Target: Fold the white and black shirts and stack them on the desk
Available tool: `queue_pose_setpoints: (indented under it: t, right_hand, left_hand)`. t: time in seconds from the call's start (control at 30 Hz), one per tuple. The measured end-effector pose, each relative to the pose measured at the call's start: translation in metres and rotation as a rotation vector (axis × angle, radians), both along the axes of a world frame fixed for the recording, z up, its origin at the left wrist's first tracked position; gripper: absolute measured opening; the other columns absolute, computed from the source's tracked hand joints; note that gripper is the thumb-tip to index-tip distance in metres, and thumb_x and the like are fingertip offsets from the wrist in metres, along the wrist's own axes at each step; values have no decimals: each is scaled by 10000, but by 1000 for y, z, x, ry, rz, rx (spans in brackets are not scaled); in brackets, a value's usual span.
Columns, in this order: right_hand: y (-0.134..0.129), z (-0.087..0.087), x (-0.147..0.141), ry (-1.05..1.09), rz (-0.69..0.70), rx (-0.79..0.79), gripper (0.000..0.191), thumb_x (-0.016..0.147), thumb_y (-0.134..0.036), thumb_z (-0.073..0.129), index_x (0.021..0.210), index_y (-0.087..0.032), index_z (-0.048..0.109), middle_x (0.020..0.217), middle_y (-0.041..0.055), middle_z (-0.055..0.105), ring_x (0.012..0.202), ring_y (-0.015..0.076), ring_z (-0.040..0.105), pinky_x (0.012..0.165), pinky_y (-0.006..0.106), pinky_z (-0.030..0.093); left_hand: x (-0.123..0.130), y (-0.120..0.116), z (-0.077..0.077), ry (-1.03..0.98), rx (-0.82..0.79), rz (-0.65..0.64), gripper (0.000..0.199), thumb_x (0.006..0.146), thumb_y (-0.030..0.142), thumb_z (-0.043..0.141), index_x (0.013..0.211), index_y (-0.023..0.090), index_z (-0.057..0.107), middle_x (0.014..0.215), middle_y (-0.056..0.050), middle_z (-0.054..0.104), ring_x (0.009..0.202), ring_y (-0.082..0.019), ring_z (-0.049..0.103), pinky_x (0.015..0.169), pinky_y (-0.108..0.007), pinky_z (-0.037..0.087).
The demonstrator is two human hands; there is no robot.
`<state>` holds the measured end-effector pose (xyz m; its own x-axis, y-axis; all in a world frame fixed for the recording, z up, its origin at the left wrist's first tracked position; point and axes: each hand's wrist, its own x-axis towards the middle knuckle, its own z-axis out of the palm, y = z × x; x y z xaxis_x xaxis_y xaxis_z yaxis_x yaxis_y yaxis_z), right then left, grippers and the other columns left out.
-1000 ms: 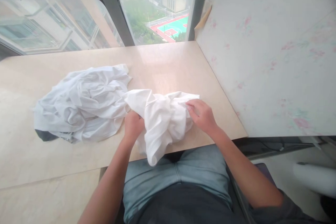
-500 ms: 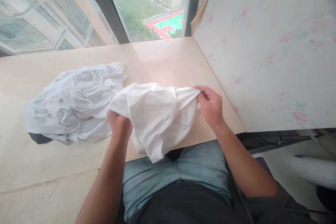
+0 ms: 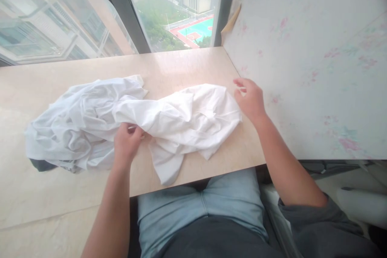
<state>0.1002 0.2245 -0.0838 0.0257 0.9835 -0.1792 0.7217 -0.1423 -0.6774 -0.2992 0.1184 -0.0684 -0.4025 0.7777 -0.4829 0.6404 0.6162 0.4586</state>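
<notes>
A crumpled white cloth (image 3: 181,117) lies loosely spread on the pale tabletop (image 3: 193,173), one corner trailing toward the front edge. My left hand (image 3: 127,143) is at its left end, thumb and fingers curled at the cloth's lower edge; the fabric partly hides the fingertips. Just off the cloth's right end, my right hand (image 3: 250,98) is held with fingers apart and nothing in them. Left of the cloth is a rumpled heap of white fabric (image 3: 75,129) with a dark patch (image 3: 42,165) at its lower left corner. The cloth's left end overlaps this heap.
A wall panel with a faded floral pattern (image 3: 302,68) borders the table on the right. Behind the table is a window with a dark grey frame (image 3: 121,20). My legs in light blue jeans (image 3: 199,205) are at the table's front edge.
My right hand has let go of the cloth and moved up and right. The cloth has come down and spread out on the table. My left hand has shifted left with its end.
</notes>
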Motion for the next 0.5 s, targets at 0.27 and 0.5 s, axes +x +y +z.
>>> queue_pose_setpoints:
  t: [0.27, 0.5]
  right_hand:
    - [-55, -14, -50, 14, 415, -257, 446, 856, -209, 582, 1298, -230, 635, 1242, 96, 674, 1208, 250, 600, 1076, 456, 470]
    - [-63, -15, -53, -160, 343, -305, 437, 792, -109, 552, 1186, -224, 705, 1120, 104, 728, 1085, 269, 647, 938, 417, 523]
  left_hand:
    - [88, -46, 42, 12, 179, -455, 133, 915, 222, 536, 989, 209, 646, 893, -17, 686, 678, -133, 614, 648, -256, 491]
    - [141, -3, 27, 144, 116, -748, 323, 920, 267, 562, 1226, 178, 611, 1295, -120, 640, 1111, -296, 614, 915, -423, 506]
